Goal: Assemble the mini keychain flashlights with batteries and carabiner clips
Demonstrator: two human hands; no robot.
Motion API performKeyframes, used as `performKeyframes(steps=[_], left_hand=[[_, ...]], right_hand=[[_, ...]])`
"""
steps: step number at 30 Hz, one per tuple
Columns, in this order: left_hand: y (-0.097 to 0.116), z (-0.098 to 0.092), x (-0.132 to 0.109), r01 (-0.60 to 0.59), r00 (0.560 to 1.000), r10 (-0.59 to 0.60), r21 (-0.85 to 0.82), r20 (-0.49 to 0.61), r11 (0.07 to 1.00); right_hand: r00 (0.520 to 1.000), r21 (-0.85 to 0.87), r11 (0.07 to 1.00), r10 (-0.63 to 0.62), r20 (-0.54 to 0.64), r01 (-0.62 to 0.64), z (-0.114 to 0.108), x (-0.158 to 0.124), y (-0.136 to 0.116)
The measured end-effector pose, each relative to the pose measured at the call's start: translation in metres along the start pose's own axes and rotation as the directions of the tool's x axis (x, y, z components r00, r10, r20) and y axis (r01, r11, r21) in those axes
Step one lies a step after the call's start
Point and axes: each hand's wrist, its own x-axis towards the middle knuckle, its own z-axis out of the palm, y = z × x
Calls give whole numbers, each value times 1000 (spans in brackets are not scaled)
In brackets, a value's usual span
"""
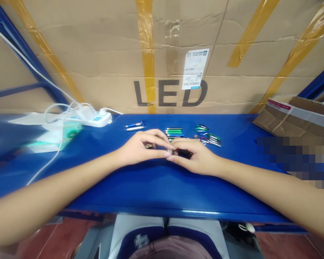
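My left hand (140, 145) and my right hand (196, 153) meet fingertip to fingertip over the middle of the table. Both pinch a small silvery disc-like piece (170, 151), mostly covered by the fingers. Several small round coin-like discs (149, 145) show in the gap under my left hand. Just beyond the fingers lies a row of slim green, blue and dark metal tubes (174, 131). A dark shape shows under my right palm, too hidden to name.
Two pen-like tubes (135, 126) lie behind my left hand. Coloured carabiner clips with small metal parts (209, 138) lie behind my right. A white power strip (97, 119) with cables stands at left on the blue table (162, 190); an open carton (283, 115) at right. A large LED carton (110, 61) forms the back.
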Motion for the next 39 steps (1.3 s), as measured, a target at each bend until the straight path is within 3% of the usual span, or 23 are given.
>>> performKeyframes(steps=[9, 16, 19, 24, 28, 33, 39], left_hand=[[2, 0, 0, -84, 996, 85, 84, -15, 993], [-7, -39, 1, -82, 996, 86, 361, 4, 929], [-4, -49, 1, -82, 993, 110, 411, -46, 908], [15, -31, 0, -211, 975, 220, 358, 17, 910], [23, -14, -3, -289, 954, 294, 453, 60, 844], [20, -12, -3, -363, 923, 369, 547, 104, 754], [19, -11, -2, -382, 917, 376, 557, 131, 738]], right_hand=[[1000, -16, 1000, -13, -21, 13, -1, -1, 0], [1000, 10, 1000, 21, -11, -21, -4, -2, -2], [1000, -1, 1000, 19, -8, -19, -4, -2, -3], [1000, -15, 1000, -8, -11, 8, -2, -1, -2], [999, -25, 999, -31, -21, 31, -2, -1, -1], [999, -25, 999, -34, 0, 34, -2, 0, -3], [998, -40, 998, -56, 8, 56, -2, -1, -2]])
